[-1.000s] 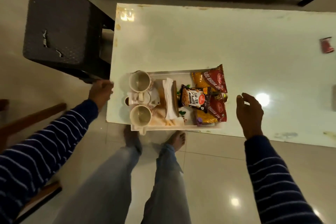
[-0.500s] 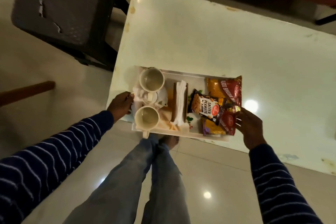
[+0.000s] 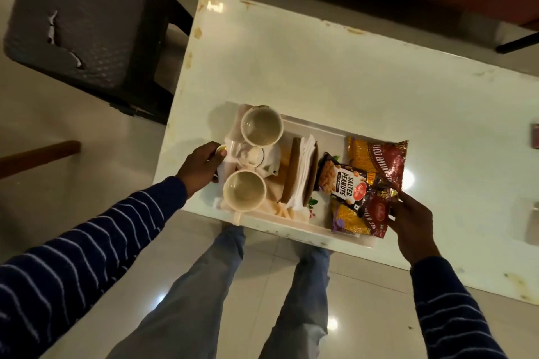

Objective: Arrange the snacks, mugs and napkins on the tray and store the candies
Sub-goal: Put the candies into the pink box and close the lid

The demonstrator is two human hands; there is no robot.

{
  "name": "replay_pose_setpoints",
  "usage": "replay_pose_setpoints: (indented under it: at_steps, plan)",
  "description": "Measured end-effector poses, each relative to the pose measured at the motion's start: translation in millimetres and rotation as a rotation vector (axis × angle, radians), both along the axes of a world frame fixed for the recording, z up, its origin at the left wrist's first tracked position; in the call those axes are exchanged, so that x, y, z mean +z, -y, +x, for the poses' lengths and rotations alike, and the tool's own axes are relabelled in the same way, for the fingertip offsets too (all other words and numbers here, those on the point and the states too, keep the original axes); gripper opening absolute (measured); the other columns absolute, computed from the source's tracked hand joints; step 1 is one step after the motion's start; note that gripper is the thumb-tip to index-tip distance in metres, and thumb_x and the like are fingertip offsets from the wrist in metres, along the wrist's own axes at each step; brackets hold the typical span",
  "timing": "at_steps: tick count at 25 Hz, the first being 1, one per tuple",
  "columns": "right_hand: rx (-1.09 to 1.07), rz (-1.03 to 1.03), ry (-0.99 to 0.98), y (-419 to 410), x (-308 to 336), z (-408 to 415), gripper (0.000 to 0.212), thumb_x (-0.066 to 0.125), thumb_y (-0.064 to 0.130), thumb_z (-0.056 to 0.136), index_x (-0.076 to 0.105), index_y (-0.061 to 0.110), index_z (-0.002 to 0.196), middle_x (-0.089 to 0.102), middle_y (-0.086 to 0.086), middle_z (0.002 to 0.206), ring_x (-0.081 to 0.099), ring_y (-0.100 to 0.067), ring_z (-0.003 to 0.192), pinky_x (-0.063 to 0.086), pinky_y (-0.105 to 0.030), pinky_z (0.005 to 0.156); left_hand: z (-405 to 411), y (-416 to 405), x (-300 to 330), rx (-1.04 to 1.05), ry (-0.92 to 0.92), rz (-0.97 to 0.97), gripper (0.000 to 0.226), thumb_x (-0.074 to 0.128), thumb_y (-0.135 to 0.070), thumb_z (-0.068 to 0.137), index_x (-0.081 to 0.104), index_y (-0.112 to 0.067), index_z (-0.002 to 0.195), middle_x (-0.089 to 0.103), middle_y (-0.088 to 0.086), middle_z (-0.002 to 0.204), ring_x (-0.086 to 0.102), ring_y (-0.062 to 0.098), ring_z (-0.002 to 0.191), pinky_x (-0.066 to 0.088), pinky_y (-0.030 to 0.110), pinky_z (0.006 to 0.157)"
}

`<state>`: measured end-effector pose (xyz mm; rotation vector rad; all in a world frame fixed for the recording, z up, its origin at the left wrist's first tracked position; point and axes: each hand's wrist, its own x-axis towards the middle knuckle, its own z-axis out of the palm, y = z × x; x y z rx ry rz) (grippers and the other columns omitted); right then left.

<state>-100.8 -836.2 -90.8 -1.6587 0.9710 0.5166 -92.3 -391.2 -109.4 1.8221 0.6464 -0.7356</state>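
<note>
A white tray point(image 3: 318, 127) sits at the near left edge of the white table point(image 3: 320, 73). Two cream mugs stand in its left end, the far mug point(image 3: 261, 125) and the near mug point(image 3: 244, 190), with a small white lidded pot point(image 3: 259, 159) between them. A stack of white napkins point(image 3: 302, 173) in a brown holder fills the middle. A salted peanuts pack point(image 3: 344, 185) and red-yellow snack bags point(image 3: 376, 154) lie at the right end. My left hand point(image 3: 201, 165) grips the tray's left end. My right hand point(image 3: 408, 218) grips the right end at the snack bags.
A dark woven stool point(image 3: 84, 29) stands left of the table. A wooden bar point(image 3: 38, 154) crosses the floor at the left. A small red object point(image 3: 535, 135) lies at the table's right edge. My legs stand on the tiled floor below the tray.
Both hands moved in from beside the tray and closed on its two ends. The view has shifted closer and tilted.
</note>
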Motion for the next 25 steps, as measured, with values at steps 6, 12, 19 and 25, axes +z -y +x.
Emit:
replay_pose_setpoints:
  at_steps: [6, 12, 19, 25]
  plan:
    - [-0.07, 0.009, 0.071, 89.9, 17.3, 26.1, 0.03, 0.053, 0.0, 0.098, 0.067, 0.006, 0.124, 0.071, -0.018, 0.103, 0.069, -0.029, 0.087, 0.06, -0.037, 0.07, 58.3, 94.4, 1.0, -0.032, 0.057, -0.04, 0.034, 0.046, -0.034, 0.103, 0.056, -0.002, 0.103, 0.059, 0.015, 0.09, 0.062, 0.026, 0.08, 0.059, 0.042, 0.07]
    - [-0.065, -0.01, 0.069, 170.1, 8.5, 56.5, 0.032, 0.051, -0.002, 0.097, 0.065, 0.004, 0.125, 0.068, -0.026, 0.114, 0.067, -0.036, 0.097, 0.056, -0.052, 0.088, 80.8, 180.7, -9.9, 0.005, 0.043, -0.031, 0.028, 0.045, -0.03, 0.104, 0.055, -0.014, 0.083, 0.054, 0.0, 0.073, 0.057, 0.017, 0.068, 0.057, 0.035, 0.066]
    - [-0.077, 0.034, 0.055, 219.9, -16.2, 75.2, 0.032, 0.052, -0.003, 0.097, 0.066, 0.006, 0.124, 0.067, -0.027, 0.116, 0.065, -0.035, 0.098, 0.052, -0.057, 0.094, 86.1, 229.8, -18.8, 0.049, 0.04, 0.017, 0.027, 0.045, -0.028, 0.104, 0.052, -0.007, 0.088, 0.051, 0.003, 0.074, 0.053, 0.017, 0.066, 0.051, 0.025, 0.055]
    - [-0.056, 0.02, 0.067, 223.7, -30.4, 81.5, 0.029, 0.053, 0.006, 0.098, 0.07, 0.012, 0.121, 0.071, -0.022, 0.114, 0.068, -0.039, 0.108, 0.053, -0.058, 0.095, 83.6, 234.8, -25.2, 0.089, 0.06, 0.075, 0.03, 0.045, -0.032, 0.103, 0.05, -0.007, 0.086, 0.049, 0.0, 0.072, 0.048, 0.013, 0.062, 0.048, 0.019, 0.05]
